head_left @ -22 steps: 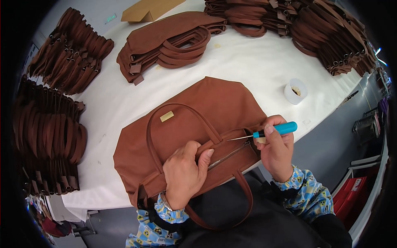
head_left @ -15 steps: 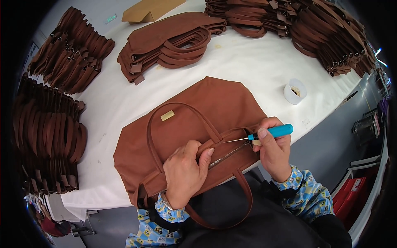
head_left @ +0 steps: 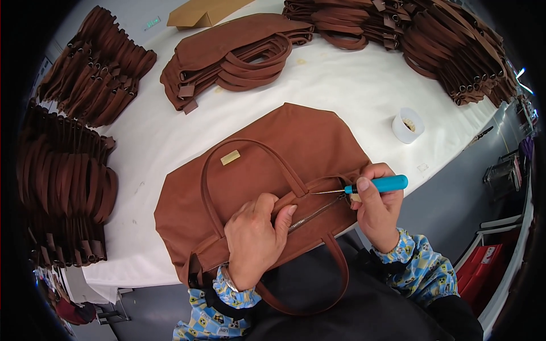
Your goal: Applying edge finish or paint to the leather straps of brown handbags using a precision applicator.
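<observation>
A brown handbag [head_left: 318, 139] with a small gold plate lies on the table in front of me. My left hand [head_left: 259, 236] is closed on the bag's upper edge near the base of a handle [head_left: 207, 190], thumb beside the metal zip [head_left: 315, 215]. In my right hand [head_left: 378, 207] is an awl [head_left: 384, 183] with a teal handle, gripped between thumb and fingers. Its thin metal shaft points left, with the tip at the bag's edge by the handle's other base. A small pale piece shows under the right fingers; I cannot make out what it is.
A white-covered table [head_left: 341, 74] carries stacked brown bags [head_left: 227, 45] at the back, with more piles at left [head_left: 68, 182] and far right [head_left: 455, 51]. A white cup [head_left: 408, 126] stands right of the bag. Brown cardboard [head_left: 207, 12] lies at the far edge.
My right hand and the awl have shifted slightly to the right. The left hand keeps its hold on the bag.
</observation>
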`<action>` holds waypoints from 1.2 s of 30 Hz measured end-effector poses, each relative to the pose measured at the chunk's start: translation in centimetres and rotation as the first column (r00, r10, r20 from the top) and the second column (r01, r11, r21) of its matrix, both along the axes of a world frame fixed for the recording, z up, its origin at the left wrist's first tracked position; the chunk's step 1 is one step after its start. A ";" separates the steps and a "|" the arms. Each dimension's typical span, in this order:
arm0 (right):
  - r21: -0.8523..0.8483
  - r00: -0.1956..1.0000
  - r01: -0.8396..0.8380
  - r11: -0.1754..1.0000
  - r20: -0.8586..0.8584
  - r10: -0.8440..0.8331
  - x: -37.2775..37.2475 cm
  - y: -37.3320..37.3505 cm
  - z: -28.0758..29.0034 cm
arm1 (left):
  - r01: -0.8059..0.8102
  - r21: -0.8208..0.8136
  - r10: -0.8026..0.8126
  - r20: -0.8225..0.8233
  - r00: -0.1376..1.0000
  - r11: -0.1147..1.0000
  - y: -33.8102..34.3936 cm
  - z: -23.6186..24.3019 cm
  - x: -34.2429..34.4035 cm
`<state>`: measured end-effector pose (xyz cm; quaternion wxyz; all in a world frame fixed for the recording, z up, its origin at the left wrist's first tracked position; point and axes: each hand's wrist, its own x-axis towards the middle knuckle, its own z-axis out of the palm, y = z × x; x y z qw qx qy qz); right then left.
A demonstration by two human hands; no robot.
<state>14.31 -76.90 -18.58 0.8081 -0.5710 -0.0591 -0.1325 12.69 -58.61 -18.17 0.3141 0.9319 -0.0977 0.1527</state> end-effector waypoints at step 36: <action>-0.387 0.884 0.173 0.906 0.467 0.031 0.0 -0.3 -2.0 | 0.037 0.060 -0.040 0.059 0.997 0.998 0.1 0.2 -0.3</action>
